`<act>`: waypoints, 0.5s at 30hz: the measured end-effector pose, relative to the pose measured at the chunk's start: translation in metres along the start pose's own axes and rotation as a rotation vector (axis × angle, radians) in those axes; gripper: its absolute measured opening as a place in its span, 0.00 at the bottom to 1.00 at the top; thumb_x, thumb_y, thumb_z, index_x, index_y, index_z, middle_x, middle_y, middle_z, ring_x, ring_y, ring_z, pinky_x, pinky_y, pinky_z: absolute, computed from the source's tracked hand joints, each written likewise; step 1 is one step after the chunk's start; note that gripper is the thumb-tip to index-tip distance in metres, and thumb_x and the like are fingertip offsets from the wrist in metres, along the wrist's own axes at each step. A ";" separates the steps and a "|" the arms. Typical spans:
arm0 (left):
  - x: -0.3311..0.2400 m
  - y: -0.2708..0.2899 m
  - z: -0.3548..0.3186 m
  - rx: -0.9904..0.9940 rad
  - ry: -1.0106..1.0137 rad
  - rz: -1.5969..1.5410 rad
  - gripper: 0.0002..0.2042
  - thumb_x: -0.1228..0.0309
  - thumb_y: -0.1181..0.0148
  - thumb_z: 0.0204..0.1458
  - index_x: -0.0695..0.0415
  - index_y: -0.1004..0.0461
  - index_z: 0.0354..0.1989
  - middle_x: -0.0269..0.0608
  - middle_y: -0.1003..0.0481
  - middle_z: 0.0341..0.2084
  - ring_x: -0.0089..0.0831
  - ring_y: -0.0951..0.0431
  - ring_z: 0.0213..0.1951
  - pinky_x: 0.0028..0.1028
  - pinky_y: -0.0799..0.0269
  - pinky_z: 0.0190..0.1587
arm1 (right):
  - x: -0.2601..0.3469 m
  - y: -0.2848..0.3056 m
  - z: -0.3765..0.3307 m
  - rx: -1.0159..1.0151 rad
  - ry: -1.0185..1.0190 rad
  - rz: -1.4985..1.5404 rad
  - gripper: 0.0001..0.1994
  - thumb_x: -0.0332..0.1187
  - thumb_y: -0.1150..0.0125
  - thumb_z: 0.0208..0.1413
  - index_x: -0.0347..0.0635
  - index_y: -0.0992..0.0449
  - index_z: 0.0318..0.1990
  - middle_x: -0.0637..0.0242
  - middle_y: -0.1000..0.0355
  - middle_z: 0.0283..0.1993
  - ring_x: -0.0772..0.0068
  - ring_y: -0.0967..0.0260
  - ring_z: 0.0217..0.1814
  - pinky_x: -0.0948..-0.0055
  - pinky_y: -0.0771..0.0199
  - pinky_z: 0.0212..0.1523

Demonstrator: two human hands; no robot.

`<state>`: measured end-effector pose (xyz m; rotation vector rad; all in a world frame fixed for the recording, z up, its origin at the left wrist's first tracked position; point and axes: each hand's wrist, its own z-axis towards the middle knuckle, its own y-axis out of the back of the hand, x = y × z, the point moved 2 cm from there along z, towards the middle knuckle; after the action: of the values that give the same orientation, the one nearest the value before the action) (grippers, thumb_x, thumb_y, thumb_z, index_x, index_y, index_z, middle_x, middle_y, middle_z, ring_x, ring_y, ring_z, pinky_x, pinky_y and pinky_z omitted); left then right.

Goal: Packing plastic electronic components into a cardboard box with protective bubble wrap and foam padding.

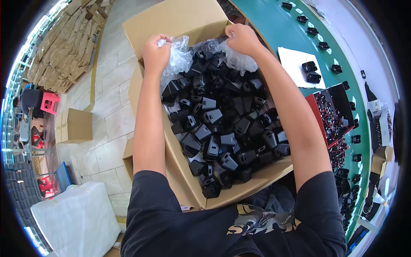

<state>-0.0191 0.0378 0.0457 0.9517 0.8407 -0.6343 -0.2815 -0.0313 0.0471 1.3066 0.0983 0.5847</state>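
In front of me stands an open cardboard box (180,173) holding a heap of black plastic housings (212,116). A clear plastic bag lies inside it, bunched up at the far end. My left hand (157,52) is closed on the bag's left part (180,60) near the far left of the box. At the far right corner my right hand (244,39) grips the bag's other part (236,58), its fingers curled by the cardboard edge. Both arms reach over the box, and the bag's lower portion is hidden among the housings.
On the right, a green worktable (267,21) carries a row of small black parts, a white sheet (295,64) with two parts, and a red bin (327,113) of wired components. Left on the tiled floor are a carton (75,125) and a white wrapped block (77,220).
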 end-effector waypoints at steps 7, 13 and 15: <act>0.010 -0.029 0.002 0.222 -0.428 -0.008 0.11 0.80 0.49 0.45 0.60 0.18 0.31 0.39 0.19 0.31 0.34 0.26 0.29 0.26 0.28 0.39 | -0.025 -0.074 0.037 0.171 0.120 0.025 0.09 0.26 0.42 0.54 0.42 0.17 0.40 0.62 0.19 0.37 0.49 0.25 0.39 0.61 0.24 0.44; -0.014 -0.030 -0.008 0.510 -0.129 0.279 0.13 0.78 0.47 0.46 0.59 0.16 0.35 0.41 0.18 0.33 0.37 0.22 0.32 0.28 0.27 0.41 | -0.008 -0.067 0.038 0.366 0.044 0.122 0.11 0.27 0.40 0.55 0.43 0.17 0.44 0.62 0.19 0.42 0.57 0.24 0.41 0.65 0.25 0.48; -0.019 -0.037 -0.011 0.525 -0.098 0.362 0.13 0.76 0.47 0.47 0.59 0.16 0.37 0.41 0.18 0.32 0.38 0.21 0.32 0.29 0.26 0.40 | -0.009 -0.065 0.033 0.426 0.006 0.149 0.11 0.28 0.39 0.55 0.44 0.17 0.45 0.62 0.19 0.43 0.60 0.24 0.42 0.67 0.25 0.49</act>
<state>-0.0616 0.0325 0.0418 1.4943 0.3975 -0.5888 -0.2537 -0.0738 -0.0059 1.7359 0.1361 0.7195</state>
